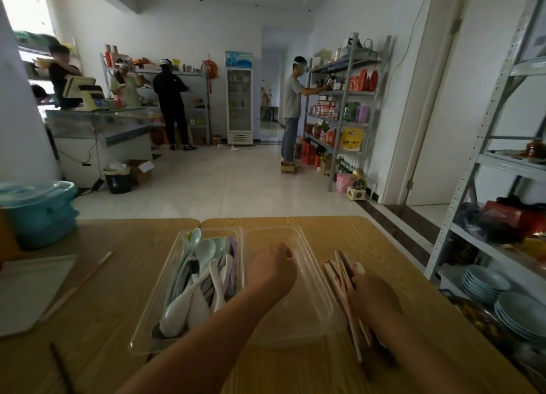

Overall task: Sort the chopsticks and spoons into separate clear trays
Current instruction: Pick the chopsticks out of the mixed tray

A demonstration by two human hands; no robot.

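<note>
Left hand curled over empty clear tray; right hand on chopsticks right of it. I cannot tell either grip.

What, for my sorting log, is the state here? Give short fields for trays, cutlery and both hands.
left tray: holds spoons
right tray: no cutlery seen inside
chopsticks: bundle on table, right of right tray
stray chopstick: on table, left of trays
left hand: curled, over right tray; contents unseen
right hand: on the chopsticks; grip hidden
</note>
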